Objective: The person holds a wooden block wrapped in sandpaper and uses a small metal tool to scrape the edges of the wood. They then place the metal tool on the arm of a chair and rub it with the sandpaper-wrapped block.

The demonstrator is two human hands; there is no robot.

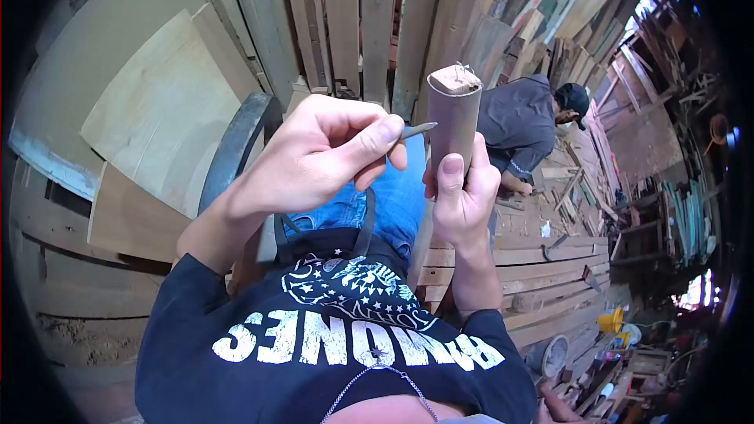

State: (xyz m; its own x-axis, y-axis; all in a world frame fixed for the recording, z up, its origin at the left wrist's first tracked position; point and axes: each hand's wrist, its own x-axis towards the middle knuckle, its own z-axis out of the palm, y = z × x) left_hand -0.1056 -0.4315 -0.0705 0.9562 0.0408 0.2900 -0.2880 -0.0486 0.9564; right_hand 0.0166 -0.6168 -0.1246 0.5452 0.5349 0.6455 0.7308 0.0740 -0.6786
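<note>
My left hand [342, 145] pinches a grey pencil [419, 130] between thumb and fingers. Its pointed tip reaches the left side of a wooden block [454, 122], at or just short of the surface. My right hand [465, 192] grips that block near its lower end, thumb across the front, and holds it upright. The block has a smooth brown outer layer with rounded corners. Pale rough wood and a few thin loose strands show at its top end. Both hands are raised above my blue jeans [393, 208].
A person [518, 122] in a dark shirt and cap crouches beyond the block. Boards [377, 23] stand ahead, and plywood sheets [157, 102] lean at left beside a dark curved rim [239, 145]. Wood scraps [569, 180], a yellow container [610, 319] and a bucket [550, 355] lie right.
</note>
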